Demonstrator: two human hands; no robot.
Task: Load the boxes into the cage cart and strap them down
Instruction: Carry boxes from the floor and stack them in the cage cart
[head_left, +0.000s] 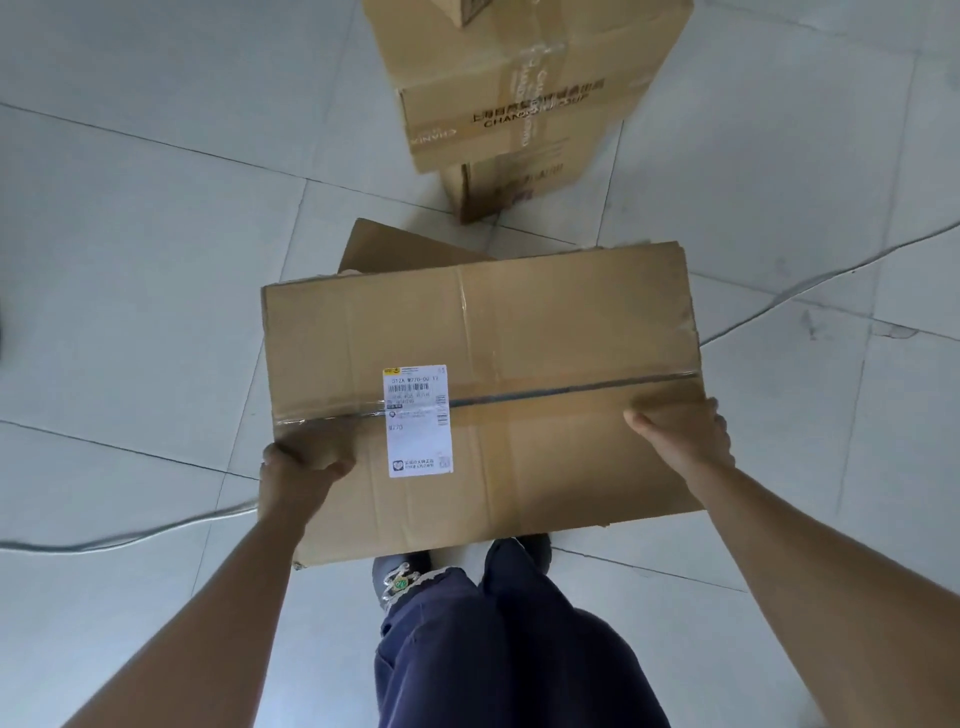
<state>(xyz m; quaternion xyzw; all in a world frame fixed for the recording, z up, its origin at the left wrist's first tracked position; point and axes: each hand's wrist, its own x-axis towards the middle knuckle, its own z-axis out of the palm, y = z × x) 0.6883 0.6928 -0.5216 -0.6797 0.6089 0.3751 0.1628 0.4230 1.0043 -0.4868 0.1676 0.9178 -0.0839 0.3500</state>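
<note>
— Fingers?
— My left hand (306, 462) and right hand (680, 431) clamped the box (519, 338) at opposite edges, thumbs on top, fingers wrapped round the sides, to carry it level.
— Where was it?
— Lifted above my shoes (400, 571), over the floor (130, 260); stacked boxes (519, 78) stood beyond. Cage cart not visible.

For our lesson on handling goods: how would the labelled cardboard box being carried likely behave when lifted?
The labelled cardboard box probably stays fairly stiff: its top looks flat though creased. It seems light or moderate, as the left hand and right hand hold it by the edges alone. The glossy tape may be slippery; bare cardboard grips better.
</note>
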